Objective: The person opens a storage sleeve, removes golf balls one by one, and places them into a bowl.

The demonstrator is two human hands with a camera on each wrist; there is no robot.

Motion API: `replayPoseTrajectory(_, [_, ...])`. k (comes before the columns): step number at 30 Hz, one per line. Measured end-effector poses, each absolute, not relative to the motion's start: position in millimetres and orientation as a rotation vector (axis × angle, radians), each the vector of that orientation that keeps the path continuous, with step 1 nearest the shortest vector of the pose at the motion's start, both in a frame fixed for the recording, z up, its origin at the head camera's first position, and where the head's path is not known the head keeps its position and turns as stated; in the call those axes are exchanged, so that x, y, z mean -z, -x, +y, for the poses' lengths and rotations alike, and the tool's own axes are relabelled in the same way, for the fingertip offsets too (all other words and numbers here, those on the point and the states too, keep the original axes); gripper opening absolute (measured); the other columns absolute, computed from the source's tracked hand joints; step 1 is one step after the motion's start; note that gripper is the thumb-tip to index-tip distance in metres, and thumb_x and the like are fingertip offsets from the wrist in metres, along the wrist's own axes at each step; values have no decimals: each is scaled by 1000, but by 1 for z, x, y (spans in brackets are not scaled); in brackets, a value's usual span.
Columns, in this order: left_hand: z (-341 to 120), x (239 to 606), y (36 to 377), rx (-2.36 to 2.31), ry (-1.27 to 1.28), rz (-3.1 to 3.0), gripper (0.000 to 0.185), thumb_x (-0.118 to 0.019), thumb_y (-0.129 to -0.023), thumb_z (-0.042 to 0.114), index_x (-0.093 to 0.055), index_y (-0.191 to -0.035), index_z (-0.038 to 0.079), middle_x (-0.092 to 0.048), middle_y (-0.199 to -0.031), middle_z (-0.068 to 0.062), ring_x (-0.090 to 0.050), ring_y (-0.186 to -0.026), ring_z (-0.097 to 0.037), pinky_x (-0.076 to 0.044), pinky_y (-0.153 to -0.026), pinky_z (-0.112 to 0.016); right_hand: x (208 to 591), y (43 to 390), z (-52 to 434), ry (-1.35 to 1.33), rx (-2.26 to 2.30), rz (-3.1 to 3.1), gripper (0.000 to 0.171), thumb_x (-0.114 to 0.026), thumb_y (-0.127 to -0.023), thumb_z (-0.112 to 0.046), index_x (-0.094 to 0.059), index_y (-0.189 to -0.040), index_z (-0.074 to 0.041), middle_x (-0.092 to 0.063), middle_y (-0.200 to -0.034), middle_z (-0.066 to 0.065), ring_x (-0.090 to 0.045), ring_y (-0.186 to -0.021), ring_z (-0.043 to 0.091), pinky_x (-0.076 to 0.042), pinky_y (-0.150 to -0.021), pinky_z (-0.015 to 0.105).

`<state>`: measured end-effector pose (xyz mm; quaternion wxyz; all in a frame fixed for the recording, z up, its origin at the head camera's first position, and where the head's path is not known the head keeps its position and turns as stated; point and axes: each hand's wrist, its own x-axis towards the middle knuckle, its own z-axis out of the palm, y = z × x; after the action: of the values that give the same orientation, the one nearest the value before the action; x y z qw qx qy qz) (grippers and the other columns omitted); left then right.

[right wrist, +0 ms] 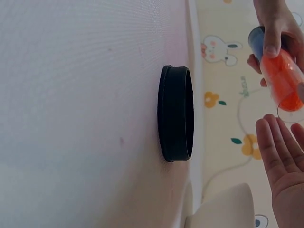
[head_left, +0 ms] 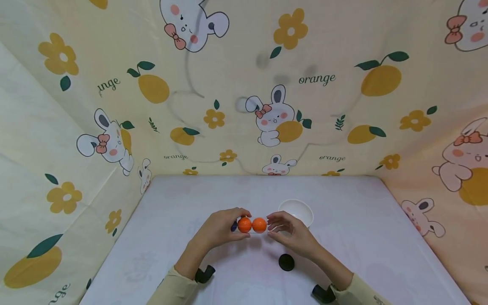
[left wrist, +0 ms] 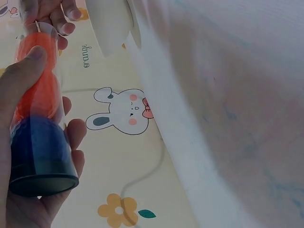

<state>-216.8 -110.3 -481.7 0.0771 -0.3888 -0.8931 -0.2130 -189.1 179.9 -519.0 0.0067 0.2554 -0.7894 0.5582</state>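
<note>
My left hand (head_left: 215,228) grips a clear tube (left wrist: 58,99) held above the table. Inside it are two orange balls (head_left: 259,225) in a row and a blue ball (left wrist: 40,137) at the dark-based end. Opposite, by the tube's clear rim, is my right hand (head_left: 295,235). Its fingers look extended in the right wrist view, palm turned up, with nothing in them; whether the thumb touches the tube I cannot tell. A round black lid (right wrist: 176,114) lies on the table, below and in front of the right hand.
A white bowl (head_left: 303,208) stands behind the right hand, partly covered by it. The white tabletop (head_left: 343,203) meets a curtain (head_left: 236,76) printed with rabbits and oranges at its back and sides. Black straps with camera mounts are on both wrists.
</note>
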Motion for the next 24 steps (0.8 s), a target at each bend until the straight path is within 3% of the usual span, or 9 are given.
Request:
replayPoseTrajectory(6, [-111,478,217,620,1183,-2645,55,-93,-86,39,-69,-130,17,-75,-112,6,-68,-88,-12,-58,-81,-27,516,189,178,-793,-1752,-2483,50,-84,-94,-9,-62,-138,-5,-71,-125,3,-72,-108,25,-60,-96,32])
replayPoseTrajectory(13, [-112,476,215,574,1175,-2637,55,-93,-86,40,-69,-130,18,-76,-111,7,-65,-88,-6,-58,-82,-27,519,191,177,-813,-1764,-2476,49,-84,-95,-11,-63,-138,-6,-71,-125,3,-72,-110,30,-60,-97,34])
replayPoseTrajectory(19, [-112,475,215,551,1170,-2650,54,-92,-87,41,-68,-130,19,-75,-110,8,-65,-87,-7,-59,-82,-28,520,192,176,-813,-1773,-2480,48,-84,-95,-8,-63,-138,-8,-72,-123,4,-73,-108,27,-60,-96,33])
replayPoseTrajectory(24, [-114,475,215,519,1172,-2650,53,-92,-87,41,-68,-129,19,-75,-110,8,-63,-84,-7,-58,-79,-27,522,192,175,-839,-1758,-2480,51,-83,-96,-12,-60,-139,1,-72,-122,6,-73,-106,24,-60,-95,31])
